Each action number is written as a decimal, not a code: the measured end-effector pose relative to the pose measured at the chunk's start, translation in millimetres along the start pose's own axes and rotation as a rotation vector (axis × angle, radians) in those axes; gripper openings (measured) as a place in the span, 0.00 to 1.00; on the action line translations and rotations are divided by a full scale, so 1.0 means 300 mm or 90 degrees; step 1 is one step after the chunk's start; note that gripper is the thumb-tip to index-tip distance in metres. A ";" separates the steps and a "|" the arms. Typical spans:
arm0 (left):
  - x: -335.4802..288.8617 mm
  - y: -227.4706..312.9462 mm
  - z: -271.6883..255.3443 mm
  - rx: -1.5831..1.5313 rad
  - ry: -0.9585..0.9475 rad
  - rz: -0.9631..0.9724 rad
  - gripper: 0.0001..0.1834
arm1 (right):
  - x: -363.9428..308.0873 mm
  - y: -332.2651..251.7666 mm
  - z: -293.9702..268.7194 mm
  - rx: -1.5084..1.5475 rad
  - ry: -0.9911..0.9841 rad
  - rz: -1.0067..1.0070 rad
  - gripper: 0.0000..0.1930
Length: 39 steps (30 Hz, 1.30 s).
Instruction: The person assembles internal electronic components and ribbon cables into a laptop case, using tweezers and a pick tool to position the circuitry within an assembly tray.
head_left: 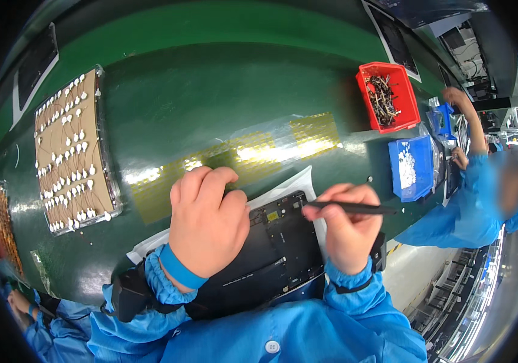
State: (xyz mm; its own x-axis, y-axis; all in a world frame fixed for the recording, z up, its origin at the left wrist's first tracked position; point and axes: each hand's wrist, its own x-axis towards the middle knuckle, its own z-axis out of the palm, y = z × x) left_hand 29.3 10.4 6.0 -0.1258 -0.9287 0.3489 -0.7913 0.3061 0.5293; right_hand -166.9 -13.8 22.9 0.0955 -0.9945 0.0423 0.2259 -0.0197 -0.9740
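A flat black electronic device (240, 285) with its inside showing lies at the table's near edge, on a white sheet (305, 179). Small boards, a yellow patch and connectors show along its far and right sides. My left hand (207, 227) is over its far left part, fingers curled and closed; what they hold, if anything, is hidden. Between thumb and fingers, my right hand (351, 230) grips a slim black pen-shaped tool (365, 209). The tool slants, one end toward the device's far right corner; whether it touches cannot be made out.
Yellow patterned strips (259, 149) lie across the green table (222, 85). At left is a brown board (68, 157) with rows of white-ended wires. A red bin (407, 100) of small parts and a blue bin (423, 169) of white pieces stand right. A co-worker (465, 193) works beyond.
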 end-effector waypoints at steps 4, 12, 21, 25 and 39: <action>0.011 -0.033 -0.029 -0.097 -0.047 -0.019 0.09 | -0.061 0.052 0.067 -0.015 -0.037 0.093 0.11; 0.001 -0.092 -0.064 -0.151 -0.142 -0.027 0.08 | -0.065 0.086 0.092 -0.088 -0.055 0.139 0.11; -0.005 -0.092 -0.050 -0.150 -0.115 -0.025 0.07 | -0.064 0.081 0.109 -0.073 -0.030 0.135 0.11; -0.006 -0.087 -0.045 -0.154 -0.101 -0.029 0.08 | -0.063 0.081 0.108 -0.093 -0.030 0.140 0.10; -0.008 -0.051 -0.023 -0.114 -0.053 -0.063 0.11 | -0.071 0.102 0.106 -0.153 -0.018 0.116 0.10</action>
State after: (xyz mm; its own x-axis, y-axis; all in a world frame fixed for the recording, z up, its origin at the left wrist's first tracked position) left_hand 45.8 9.2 2.3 -0.1079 -0.9676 0.2281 -0.6843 0.2387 0.6890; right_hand -131.1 10.1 -0.8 0.1415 -0.9808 -0.1343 -0.0330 0.1309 -0.9908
